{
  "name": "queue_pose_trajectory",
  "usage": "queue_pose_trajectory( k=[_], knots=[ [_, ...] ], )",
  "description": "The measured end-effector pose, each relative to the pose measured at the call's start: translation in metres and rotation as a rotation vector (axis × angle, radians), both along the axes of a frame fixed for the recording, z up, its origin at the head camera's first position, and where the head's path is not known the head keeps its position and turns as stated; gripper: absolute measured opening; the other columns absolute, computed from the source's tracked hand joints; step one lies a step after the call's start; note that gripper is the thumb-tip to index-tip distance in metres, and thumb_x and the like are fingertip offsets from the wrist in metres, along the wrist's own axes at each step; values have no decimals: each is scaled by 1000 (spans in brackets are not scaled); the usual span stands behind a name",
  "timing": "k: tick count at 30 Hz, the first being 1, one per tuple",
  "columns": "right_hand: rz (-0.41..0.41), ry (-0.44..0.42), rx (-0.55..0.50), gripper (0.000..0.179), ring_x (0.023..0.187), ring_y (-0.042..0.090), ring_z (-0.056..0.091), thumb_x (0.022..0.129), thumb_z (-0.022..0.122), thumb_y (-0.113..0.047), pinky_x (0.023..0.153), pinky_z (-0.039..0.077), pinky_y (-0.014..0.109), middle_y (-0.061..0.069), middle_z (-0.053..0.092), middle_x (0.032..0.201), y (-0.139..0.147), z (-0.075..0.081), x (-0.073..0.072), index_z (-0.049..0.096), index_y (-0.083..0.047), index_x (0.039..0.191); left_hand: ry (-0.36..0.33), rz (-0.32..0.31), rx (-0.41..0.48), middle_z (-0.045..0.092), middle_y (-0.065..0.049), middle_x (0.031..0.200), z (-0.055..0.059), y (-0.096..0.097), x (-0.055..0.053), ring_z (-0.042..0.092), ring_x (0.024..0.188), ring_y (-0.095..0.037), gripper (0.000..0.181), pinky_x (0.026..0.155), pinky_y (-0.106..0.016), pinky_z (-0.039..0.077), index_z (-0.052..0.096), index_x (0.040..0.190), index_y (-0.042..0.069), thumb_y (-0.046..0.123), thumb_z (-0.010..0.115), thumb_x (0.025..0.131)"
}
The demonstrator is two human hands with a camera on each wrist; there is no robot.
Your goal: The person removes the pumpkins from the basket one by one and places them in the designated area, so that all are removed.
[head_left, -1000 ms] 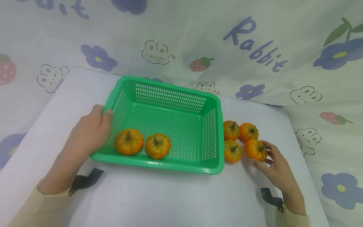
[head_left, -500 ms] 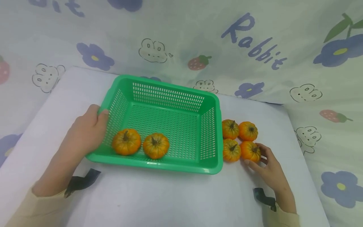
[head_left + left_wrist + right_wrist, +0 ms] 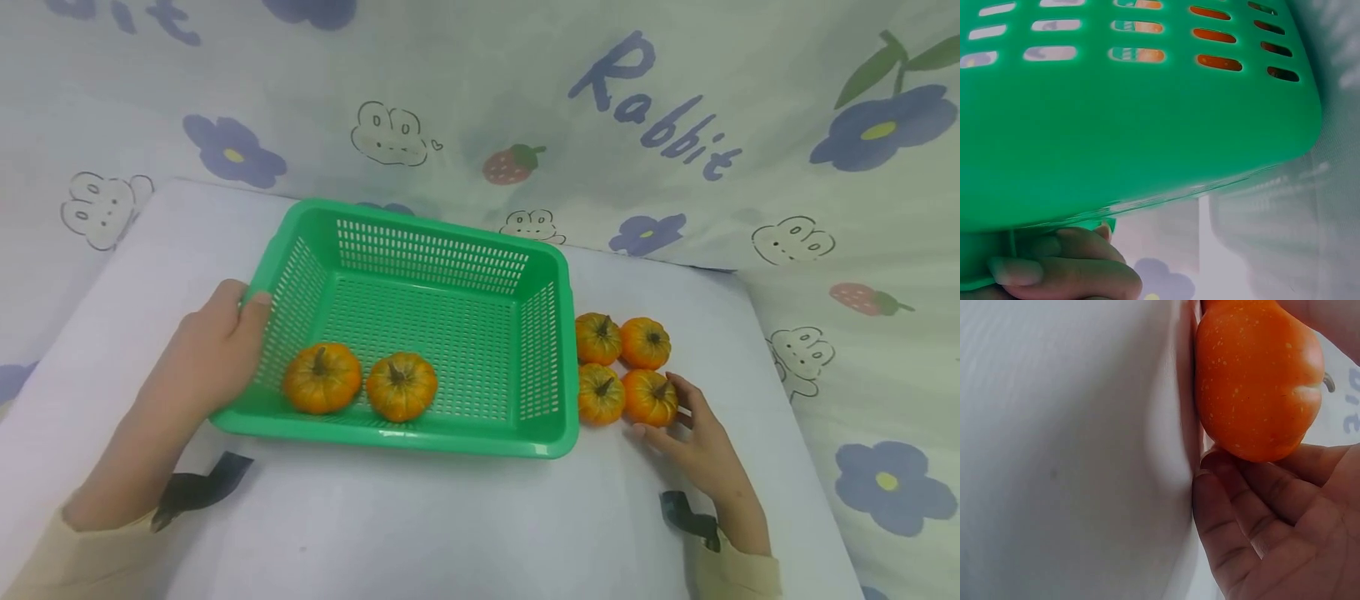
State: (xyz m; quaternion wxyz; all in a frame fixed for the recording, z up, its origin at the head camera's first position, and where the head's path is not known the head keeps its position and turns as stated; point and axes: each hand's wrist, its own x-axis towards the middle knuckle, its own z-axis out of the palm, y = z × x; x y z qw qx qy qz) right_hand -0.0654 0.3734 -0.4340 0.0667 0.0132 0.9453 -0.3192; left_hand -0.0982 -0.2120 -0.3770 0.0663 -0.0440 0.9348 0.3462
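Observation:
My left hand (image 3: 217,350) grips the left rim of a green plastic basket (image 3: 390,435), thumb over the edge. In the left wrist view its curled fingers (image 3: 1075,272) show beside the basket's slotted outer wall (image 3: 1122,125). Inside, near the front left, lie two small orange pumpkins, one (image 3: 322,379) left of the other (image 3: 401,387). Right of the basket, my right hand (image 3: 701,446) holds another pumpkin (image 3: 649,400) low at the table, thumb in front and fingers around its right side. The right wrist view shows that pumpkin's smooth orange side (image 3: 1260,381) against the fingers (image 3: 1229,544).
Three more pumpkins stand close by: one (image 3: 601,395) left of the held one, two behind, at left (image 3: 597,338) and right (image 3: 645,343). The white table (image 3: 420,525) ends at a printed cloth backdrop (image 3: 465,92). Black straps (image 3: 202,492) hang at both wrists.
My right hand has moved the held pumpkin left and down, up against its left neighbour, making two rows. The left hand keeps its grip on the basket. The whole head view has shifted slightly.

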Motion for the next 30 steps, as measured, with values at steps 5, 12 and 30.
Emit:
queue_pose_trajectory(
  k=[5, 12, 30],
  knots=[
    [-10, -23, -18, 104, 143, 43, 37, 91, 83, -42, 112, 38, 60, 25, 35, 160, -1, 1, -1, 20, -3, 164, 5, 0, 2, 56, -27, 102, 0, -1, 0, 55, 75, -35, 63, 56, -39, 44, 34, 141, -6, 47, 18, 112],
    [-25, -49, -22, 107, 145, 45, 35, 90, 83, -45, 112, 35, 64, 26, 33, 161, -3, 2, -1, 18, -4, 165, 11, -1, -1, 55, -27, 103, -1, -1, 1, 55, 77, -36, 62, 57, -39, 44, 35, 141, -7, 46, 18, 112],
    [-19, -15, -10, 104, 143, 47, 37, 91, 82, -44, 111, 35, 67, 27, 35, 160, -3, 1, 1, 20, -3, 164, 9, 1, 13, 56, -26, 101, -1, 1, 1, 55, 74, -34, 62, 55, -38, 44, 35, 141, -6, 47, 18, 112]
  ],
)
